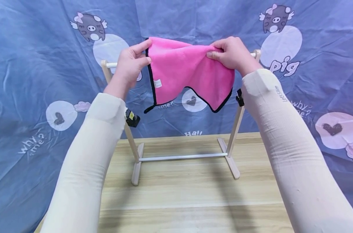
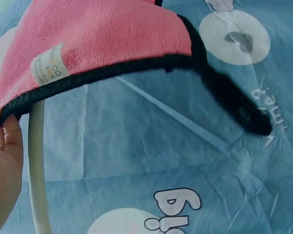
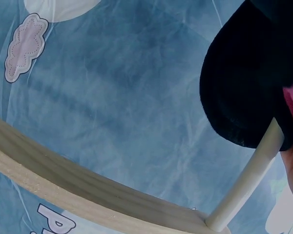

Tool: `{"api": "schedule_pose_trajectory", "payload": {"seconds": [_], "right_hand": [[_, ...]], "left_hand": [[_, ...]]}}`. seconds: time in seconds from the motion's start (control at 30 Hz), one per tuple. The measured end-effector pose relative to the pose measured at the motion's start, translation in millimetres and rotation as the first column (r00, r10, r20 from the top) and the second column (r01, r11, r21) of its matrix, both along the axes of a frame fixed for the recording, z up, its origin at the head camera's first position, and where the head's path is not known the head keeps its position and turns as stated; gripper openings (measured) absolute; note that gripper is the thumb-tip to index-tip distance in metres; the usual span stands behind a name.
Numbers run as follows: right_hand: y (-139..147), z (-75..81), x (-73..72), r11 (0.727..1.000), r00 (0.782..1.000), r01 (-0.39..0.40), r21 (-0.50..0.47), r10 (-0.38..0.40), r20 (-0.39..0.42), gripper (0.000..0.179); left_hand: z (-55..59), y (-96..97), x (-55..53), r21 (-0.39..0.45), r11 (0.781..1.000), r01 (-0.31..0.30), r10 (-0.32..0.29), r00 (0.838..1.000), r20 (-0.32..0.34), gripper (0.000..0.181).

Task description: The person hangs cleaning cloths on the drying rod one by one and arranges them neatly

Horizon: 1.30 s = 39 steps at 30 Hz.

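Note:
A pink towel (image 1: 176, 71) with black edging hangs between both hands in the head view, in front of the rack's white top bar (image 1: 112, 65). My left hand (image 1: 128, 66) pinches its left edge near the upper corner, between thumb and fingers. At the upper right, my right hand (image 1: 234, 53) grips the bunched cloth with the thumb in front. A white label (image 2: 50, 66) and a black hanging loop (image 2: 239, 107) show on the towel in the left wrist view. In the right wrist view, a large black shape (image 3: 239, 87) hides most of the right hand.
The wooden drying rack has two slanted posts (image 1: 236, 129), flat feet (image 1: 228, 158) and a white lower bar (image 1: 182, 157). It stands on a wood-grain tabletop (image 1: 188, 194). Behind it hangs a blue printed cloth (image 1: 39, 84). Small black devices (image 1: 132, 118) sit at both wrists.

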State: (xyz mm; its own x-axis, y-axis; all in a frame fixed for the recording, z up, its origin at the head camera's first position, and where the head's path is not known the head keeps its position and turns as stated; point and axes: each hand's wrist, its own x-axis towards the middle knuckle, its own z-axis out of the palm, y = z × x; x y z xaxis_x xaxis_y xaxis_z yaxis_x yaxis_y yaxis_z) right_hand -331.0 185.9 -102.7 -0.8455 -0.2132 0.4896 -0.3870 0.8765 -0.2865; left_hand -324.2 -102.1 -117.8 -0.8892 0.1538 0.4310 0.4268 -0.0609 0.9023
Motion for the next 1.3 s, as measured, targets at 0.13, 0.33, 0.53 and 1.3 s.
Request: {"api": "schedule_pose_trajectory", "payload": {"seconds": [0.13,0.33,0.53,1.3], "right_hand": [[-1,0.2,0.8,1.000,1.000,-0.002,-0.002,0.002,0.000,0.032],[-1,2.9,1.9,1.000,1.000,-0.026,-0.003,0.026,-0.004,0.030],[-2,2.4,2.4,1.000,0.999,-0.025,-0.012,0.026,0.030,0.031],[-1,9.8,2.4,0.999,0.981,-0.033,0.036,0.026,0.190,0.041]], "left_hand": [[6.3,-0.7,0.0,-0.021,0.999,-0.034,0.034,0.999,-0.001,0.055],[14.0,-3.3,-0.3,-0.060,0.996,-0.064,0.065,0.998,0.015,0.054],[13.6,-7.0,-0.3,-0.221,0.960,-0.169,0.168,0.985,-0.024,0.051],[8.9,-8.1,3.5,-0.789,0.472,-0.394,0.172,0.919,-0.356,0.038]]}}
